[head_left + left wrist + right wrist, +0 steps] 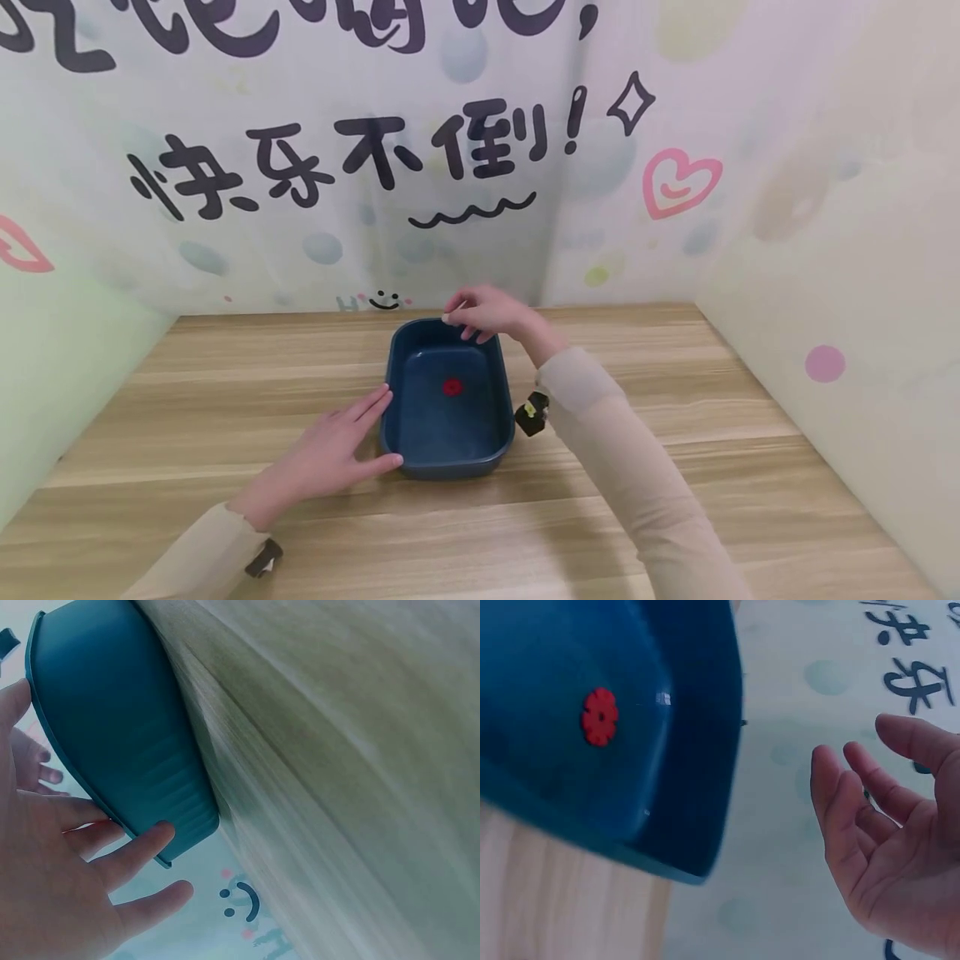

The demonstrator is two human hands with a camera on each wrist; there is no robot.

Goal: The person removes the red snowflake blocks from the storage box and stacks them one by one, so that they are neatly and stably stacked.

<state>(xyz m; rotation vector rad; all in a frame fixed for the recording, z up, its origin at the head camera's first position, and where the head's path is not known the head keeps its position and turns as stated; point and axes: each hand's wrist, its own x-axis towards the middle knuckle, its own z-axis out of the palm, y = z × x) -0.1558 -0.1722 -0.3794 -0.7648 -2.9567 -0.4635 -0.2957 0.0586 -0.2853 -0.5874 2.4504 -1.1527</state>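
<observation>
A dark blue rectangular plastic bin point(447, 468) stands on the wooden table, its inside facing up. On its floor lies a small red notched disc point(452, 387), seen closer in the right wrist view as a red disc point(600, 717) with a small centre hole. My left hand point(330, 454) rests against the bin's left side, fingertips and thumb touching the rim with the fingers spread. Above the bin's far right corner hovers my right hand point(487, 315). In the right wrist view that hand point(900, 832) has loosely bent fingers with nothing between them.
A white printed sheet point(480, 242) with black writing hangs behind the table point(637, 492). Pale walls point(840, 250) close in the right and left sides. A small black device point(533, 414) is on the right wrist, another point(264, 558) on the left.
</observation>
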